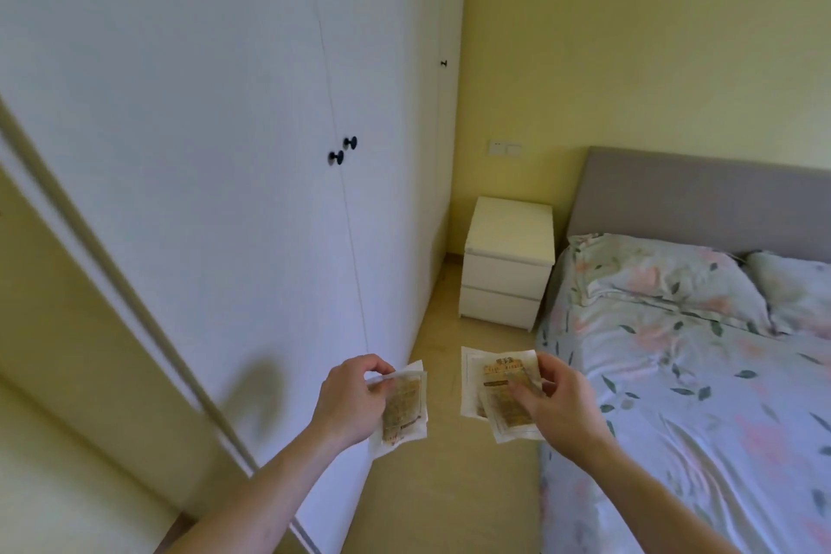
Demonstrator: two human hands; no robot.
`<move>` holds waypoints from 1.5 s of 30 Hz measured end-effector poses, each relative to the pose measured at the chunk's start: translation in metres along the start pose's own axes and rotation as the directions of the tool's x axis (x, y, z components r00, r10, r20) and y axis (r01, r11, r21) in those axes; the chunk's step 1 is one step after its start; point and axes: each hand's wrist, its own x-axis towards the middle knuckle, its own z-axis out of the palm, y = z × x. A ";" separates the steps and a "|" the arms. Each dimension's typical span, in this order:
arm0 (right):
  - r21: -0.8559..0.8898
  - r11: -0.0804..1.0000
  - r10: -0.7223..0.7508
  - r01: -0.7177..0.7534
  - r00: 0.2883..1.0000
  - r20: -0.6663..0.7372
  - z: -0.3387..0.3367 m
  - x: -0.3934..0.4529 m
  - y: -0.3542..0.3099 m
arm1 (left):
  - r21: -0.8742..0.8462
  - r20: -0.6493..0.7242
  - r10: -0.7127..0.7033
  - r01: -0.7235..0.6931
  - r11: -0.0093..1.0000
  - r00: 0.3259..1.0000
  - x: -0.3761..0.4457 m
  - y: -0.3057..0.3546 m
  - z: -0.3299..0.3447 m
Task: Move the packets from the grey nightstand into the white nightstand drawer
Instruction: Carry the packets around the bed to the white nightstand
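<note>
My left hand (348, 400) pinches a clear packet with brown contents (404, 412) at its top edge, low in the middle of the view. Just to the right, my right hand (555, 405) holds overlapping packets with a printed label (492, 391), thumb on top. Both hands are held in the air over the floor strip. The white nightstand (508, 261) stands ahead in the corner beside the bed, and its two drawers are closed. The grey nightstand is out of view.
A tall white wardrobe (202, 148) with black knobs (342, 150) lines the left side. The bed (701, 373) with floral sheets and a grey headboard fills the right. A narrow beige floor strip (449, 486) runs between them toward the nightstand.
</note>
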 end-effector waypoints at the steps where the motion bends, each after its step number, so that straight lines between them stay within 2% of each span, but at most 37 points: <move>1: -0.001 1.000 0.018 -0.018 1.000 -0.018 -0.004 0.009 0.001 | 0.000 0.029 0.005 -0.005 1.000 1.000 0.015 0.004 0.007; 7: 0.038 0.993 0.112 -0.108 0.981 -0.161 -0.046 0.087 0.027 | -0.042 0.156 0.085 -0.080 0.996 0.984 0.124 0.045 0.057; 14: 0.067 0.979 0.203 -0.193 0.957 -0.208 -0.093 0.209 0.067 | -0.081 0.234 0.119 -0.103 0.991 0.965 0.264 0.102 0.126; 20: 0.090 0.959 0.280 -0.267 0.942 -0.186 -0.139 0.330 0.091 | -0.098 0.268 0.034 -0.008 0.995 0.963 0.375 0.136 0.173; 29: 0.092 0.938 0.346 -0.334 0.924 -0.165 -0.169 0.504 0.105 | -0.281 0.292 -0.187 0.271 0.921 0.938 0.534 0.149 0.207; 33: 0.159 0.899 0.433 -0.408 0.882 -0.185 -0.163 0.593 0.118 | -0.322 0.332 -0.228 0.337 0.885 0.915 0.627 0.152 0.234; 37: 0.251 0.834 0.544 -0.492 0.808 -0.226 -0.151 0.690 0.140 | -0.353 0.398 -0.277 0.425 0.834 0.875 0.733 0.151 0.269; 40: 0.317 0.765 0.637 -0.561 0.731 -0.245 -0.139 0.760 0.162 | -0.311 0.440 -0.318 0.474 0.824 0.840 0.810 0.144 0.296; 45: 0.355 0.688 0.721 -0.633 0.650 -0.239 -0.120 0.863 0.222 | -0.207 0.465 -0.345 0.479 0.853 0.815 0.924 0.127 0.350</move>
